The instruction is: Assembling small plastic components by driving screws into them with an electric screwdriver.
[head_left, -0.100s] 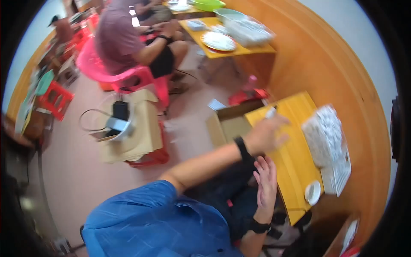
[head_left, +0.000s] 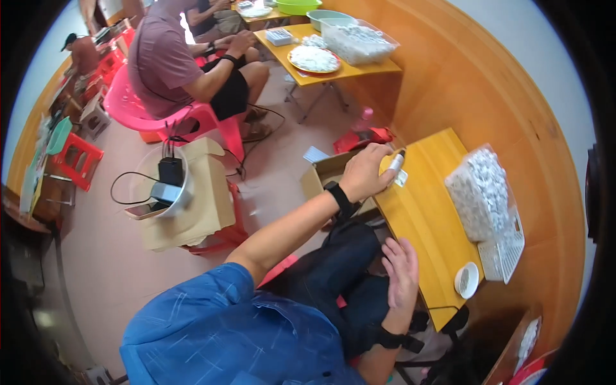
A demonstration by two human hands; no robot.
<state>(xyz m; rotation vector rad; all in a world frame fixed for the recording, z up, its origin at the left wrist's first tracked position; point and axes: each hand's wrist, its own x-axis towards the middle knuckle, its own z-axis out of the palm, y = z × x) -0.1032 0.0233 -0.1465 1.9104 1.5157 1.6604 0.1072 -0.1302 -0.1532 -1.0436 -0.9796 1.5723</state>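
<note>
My left hand (head_left: 367, 172) reaches over the far left corner of the yellow wooden table (head_left: 423, 199). Its thumb and forefinger are apart, and the other fingers are partly hidden. Right beside the fingertips is a white marker-like tube with a dark end (head_left: 397, 160); I see no firm grip on it. A small white piece with a green mark (head_left: 401, 178) lies by the tube. Below, at the table's near left edge, my right hand (head_left: 402, 273) is raised with fingers stretched upward, and nothing shows in it.
A clear tub of small whitish pieces (head_left: 478, 192), a white basket (head_left: 505, 256) and a small white bowl (head_left: 466, 280) line the table's right. An open cardboard box (head_left: 314, 183) stands left of it. Cables and devices top a carton (head_left: 202, 221). A co-worker (head_left: 167, 64) sits ahead.
My left hand has drawn back leftward across the table toward its far left corner, while the tube stays in place. The right hand is nearly still. The whole view has shifted slightly.
</note>
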